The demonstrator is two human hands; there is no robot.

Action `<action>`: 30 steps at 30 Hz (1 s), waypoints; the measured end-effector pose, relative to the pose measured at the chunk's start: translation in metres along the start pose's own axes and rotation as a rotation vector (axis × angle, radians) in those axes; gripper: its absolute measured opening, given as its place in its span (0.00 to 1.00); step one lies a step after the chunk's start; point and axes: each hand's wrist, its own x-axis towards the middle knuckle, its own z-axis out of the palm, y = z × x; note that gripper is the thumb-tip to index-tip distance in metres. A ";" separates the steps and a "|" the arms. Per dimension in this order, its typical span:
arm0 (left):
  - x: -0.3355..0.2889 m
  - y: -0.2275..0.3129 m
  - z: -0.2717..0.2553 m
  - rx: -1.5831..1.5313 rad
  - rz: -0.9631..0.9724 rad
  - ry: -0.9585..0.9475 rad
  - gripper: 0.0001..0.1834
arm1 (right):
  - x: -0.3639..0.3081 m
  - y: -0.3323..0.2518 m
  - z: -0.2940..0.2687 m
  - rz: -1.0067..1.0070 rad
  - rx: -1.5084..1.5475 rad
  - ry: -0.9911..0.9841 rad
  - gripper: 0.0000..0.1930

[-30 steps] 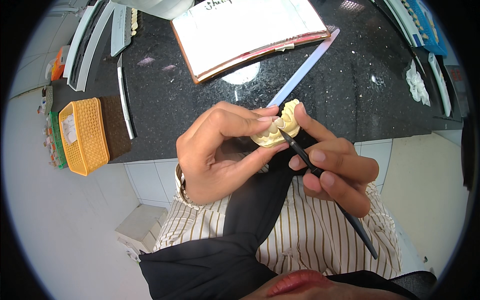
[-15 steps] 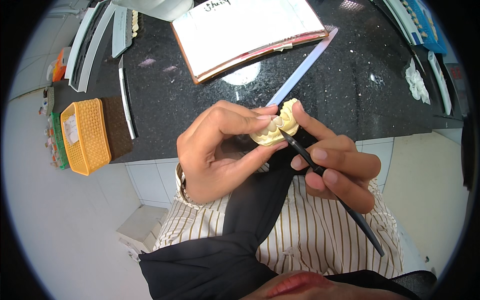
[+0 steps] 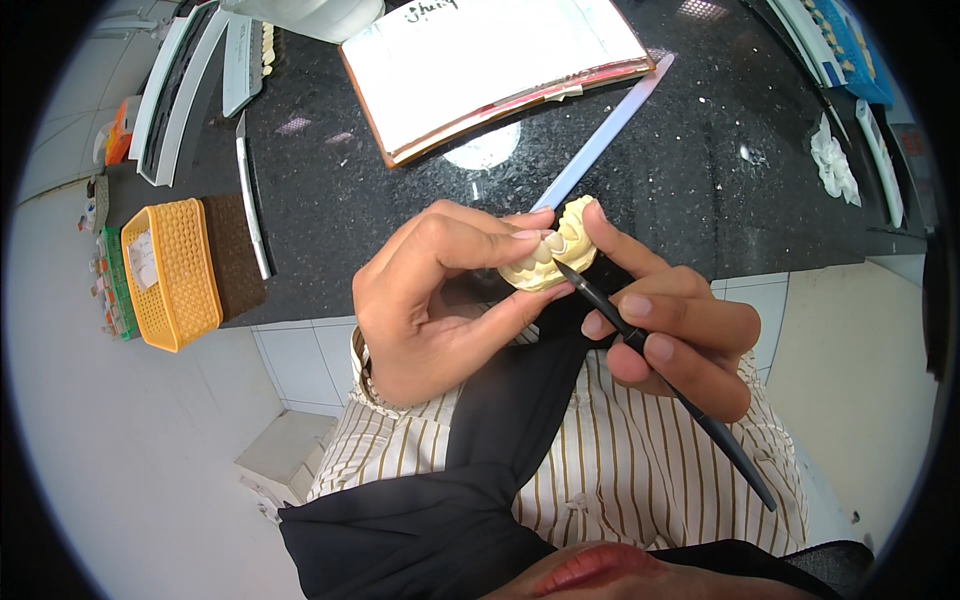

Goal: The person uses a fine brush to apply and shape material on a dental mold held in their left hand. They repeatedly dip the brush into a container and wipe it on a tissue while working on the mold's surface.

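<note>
A pale yellow dental cast (image 3: 575,243) with a curved row of teeth is held up in front of my chest. My left hand (image 3: 430,300) pinches its left end between thumb and fingers. In my right hand (image 3: 685,335) is a slim black brush-like tool (image 3: 725,435), gripped like a pen and slanting down to the right. Its thin dark tip meets the cast, or hovers very close, beside a whitish tooth (image 3: 556,242). A fingertip of the right hand also rests against the cast's right side. The cast's underside is hidden.
Beyond my hands, on the dark speckled counter (image 3: 700,190), lie an open notebook (image 3: 500,80) and a light blue strip (image 3: 610,130). A yellow basket (image 3: 180,275) stands at the left edge. Crumpled white tissue (image 3: 833,165) and a blue tray (image 3: 855,55) are at the right.
The tool's tip has shifted very slightly left on the cast, and its rear end has swung a little to the right. Both hands keep their hold in nearly the same place.
</note>
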 end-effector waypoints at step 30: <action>0.000 0.002 -0.005 0.078 0.016 -0.095 0.20 | 0.002 0.000 -0.011 0.041 0.090 -0.040 0.12</action>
